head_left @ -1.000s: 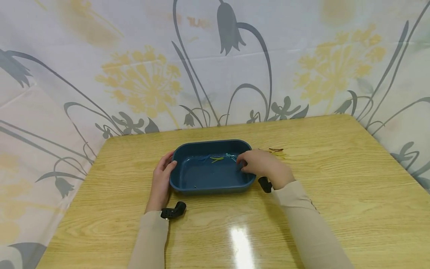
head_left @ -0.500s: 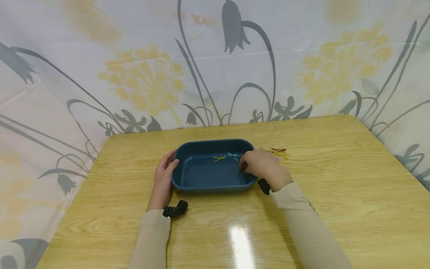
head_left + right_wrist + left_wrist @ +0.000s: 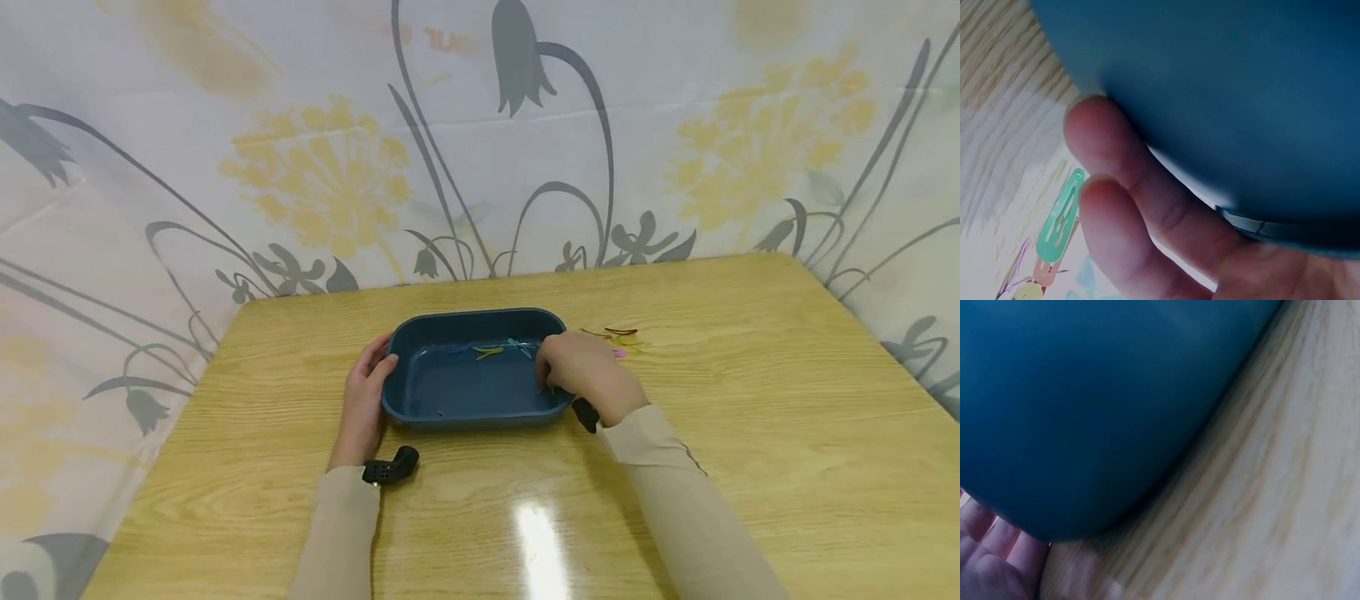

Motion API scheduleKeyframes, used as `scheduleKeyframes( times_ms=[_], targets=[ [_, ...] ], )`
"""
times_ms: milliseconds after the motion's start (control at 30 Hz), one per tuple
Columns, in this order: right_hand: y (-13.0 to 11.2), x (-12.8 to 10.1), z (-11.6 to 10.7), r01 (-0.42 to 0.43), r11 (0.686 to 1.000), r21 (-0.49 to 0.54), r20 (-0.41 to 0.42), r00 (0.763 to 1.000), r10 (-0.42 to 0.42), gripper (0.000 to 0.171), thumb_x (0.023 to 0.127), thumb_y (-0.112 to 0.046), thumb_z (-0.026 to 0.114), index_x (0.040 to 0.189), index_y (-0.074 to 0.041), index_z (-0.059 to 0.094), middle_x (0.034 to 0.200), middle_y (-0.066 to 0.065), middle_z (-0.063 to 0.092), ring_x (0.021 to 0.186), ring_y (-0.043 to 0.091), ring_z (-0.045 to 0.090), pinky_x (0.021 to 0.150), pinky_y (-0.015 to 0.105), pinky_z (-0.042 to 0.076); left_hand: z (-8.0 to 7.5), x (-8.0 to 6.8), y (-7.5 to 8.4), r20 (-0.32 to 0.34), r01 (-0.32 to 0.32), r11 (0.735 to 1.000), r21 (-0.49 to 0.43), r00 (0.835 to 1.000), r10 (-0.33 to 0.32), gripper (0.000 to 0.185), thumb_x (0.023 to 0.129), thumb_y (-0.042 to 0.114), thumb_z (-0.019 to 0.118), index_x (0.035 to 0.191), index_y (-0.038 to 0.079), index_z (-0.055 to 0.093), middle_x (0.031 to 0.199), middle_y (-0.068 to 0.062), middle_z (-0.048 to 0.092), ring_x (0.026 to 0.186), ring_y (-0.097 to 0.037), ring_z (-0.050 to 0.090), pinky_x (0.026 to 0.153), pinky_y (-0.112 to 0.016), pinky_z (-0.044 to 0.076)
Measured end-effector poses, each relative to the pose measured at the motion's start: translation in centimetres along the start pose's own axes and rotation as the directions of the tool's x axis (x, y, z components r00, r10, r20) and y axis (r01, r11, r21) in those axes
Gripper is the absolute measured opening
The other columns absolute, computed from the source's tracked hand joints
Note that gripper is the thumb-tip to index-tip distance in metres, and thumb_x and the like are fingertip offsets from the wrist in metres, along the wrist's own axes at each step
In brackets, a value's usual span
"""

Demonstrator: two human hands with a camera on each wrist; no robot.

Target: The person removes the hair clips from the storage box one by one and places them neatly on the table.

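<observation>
Now a blue tray (image 3: 420, 400) is seen in the middle of a wooden table (image 3: 750, 467). The tray is held at its left end by the left hand (image 3: 365, 398). The thumb is laid on the rim and the fingers are tucked along the outer wall. In the left wrist view, the blue wall (image 3: 1097, 406) fills most of the picture, and a bit of the palm (image 3: 991, 562) is seen right below it.

The right end of the tray is covered by the right hand (image 3: 587, 375). Its fingers are curled down over the rim and into the tray. In the right wrist view, two fingers (image 3: 1129, 206) are seen pressed against the blue wall (image 3: 1241, 94), and a green hair clip (image 3: 1060, 217) is seen just beside them. It cannot be told if anything is pinched by this hand.

Some small hair clips (image 3: 491, 351), yellow-green and light blue, are seen inside the tray near its far wall. A few more clips (image 3: 618, 335) are left on the table just to the right of the tray. A flowered cloth (image 3: 315, 167) is hung behind the table.
</observation>
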State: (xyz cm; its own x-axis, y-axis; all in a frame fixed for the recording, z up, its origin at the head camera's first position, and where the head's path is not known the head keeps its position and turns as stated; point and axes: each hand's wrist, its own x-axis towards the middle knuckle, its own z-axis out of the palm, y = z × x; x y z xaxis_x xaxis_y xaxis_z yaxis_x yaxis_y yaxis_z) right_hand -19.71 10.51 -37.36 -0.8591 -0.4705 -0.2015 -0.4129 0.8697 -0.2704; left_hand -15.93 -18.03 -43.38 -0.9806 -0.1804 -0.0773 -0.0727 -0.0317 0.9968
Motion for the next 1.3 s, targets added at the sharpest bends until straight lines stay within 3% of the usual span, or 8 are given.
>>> scheduleKeyframes(
  times_ms=[233,567,767,1033,1300],
  targets=[
    [-0.2,0.0,-0.1,-0.015,1.0,-0.021,0.007,1.0,0.015,0.019,0.083,-0.007,0.064,0.073,-0.022,0.069,0.076,-0.006,0.063,0.067,0.014,0.054,0.055,0.027,0.044,-0.1,0.0,-0.2,0.005,-0.016,1.0,-0.003,1.0,0.016,0.039,0.095,0.027,0.05,0.133,0.021,0.046,0.136,0.002,0.045,0.124,-0.013,0.042,0.105,-0.034,0.032],
    [-0.2,0.4,0.1,-0.029,0.997,-0.065,0.03,0.999,0.031,0.013,0.084,-0.011,0.064,0.079,-0.022,0.069,0.081,-0.005,0.063,0.07,0.014,0.054,0.057,0.029,0.045,0.3,-1.2,1.7,0.016,0.015,1.0,0.001,1.0,-0.015,0.041,0.096,0.021,0.048,0.136,0.014,0.043,0.14,-0.003,0.042,0.126,-0.017,0.039,0.106,-0.035,0.031],
    [-0.4,0.4,0.0,-0.048,0.997,-0.061,0.032,0.998,0.05,0.017,0.082,-0.009,0.066,0.072,-0.023,0.068,0.075,-0.006,0.061,0.068,0.015,0.053,0.054,0.029,0.043,0.4,-1.3,1.9,0.014,0.018,1.0,0.0,1.0,-0.018,0.042,0.096,0.021,0.048,0.136,0.015,0.042,0.14,-0.003,0.042,0.126,-0.016,0.04,0.105,-0.034,0.031],
    [-0.3,0.3,-0.1,-0.032,0.997,-0.067,0.022,0.999,0.033,0.014,0.082,-0.013,0.068,0.072,-0.023,0.067,0.072,-0.007,0.061,0.066,0.015,0.053,0.054,0.029,0.043,0.4,-1.1,1.6,0.018,0.02,1.0,0.0,1.0,-0.02,0.042,0.096,0.022,0.048,0.137,0.015,0.042,0.14,-0.003,0.042,0.126,-0.016,0.039,0.106,-0.034,0.031],
    [-0.1,0.5,0.0,-0.047,0.998,-0.031,0.027,0.999,0.048,0.008,0.079,-0.027,0.072,0.074,-0.022,0.068,0.073,-0.007,0.061,0.065,0.012,0.054,0.057,0.029,0.044,0.0,0.1,-0.2,-0.016,-0.014,0.999,0.032,1.0,0.015,0.039,0.094,0.026,0.051,0.132,0.02,0.048,0.134,0.001,0.047,0.122,-0.012,0.043,0.103,-0.033,0.033]
  ],
)
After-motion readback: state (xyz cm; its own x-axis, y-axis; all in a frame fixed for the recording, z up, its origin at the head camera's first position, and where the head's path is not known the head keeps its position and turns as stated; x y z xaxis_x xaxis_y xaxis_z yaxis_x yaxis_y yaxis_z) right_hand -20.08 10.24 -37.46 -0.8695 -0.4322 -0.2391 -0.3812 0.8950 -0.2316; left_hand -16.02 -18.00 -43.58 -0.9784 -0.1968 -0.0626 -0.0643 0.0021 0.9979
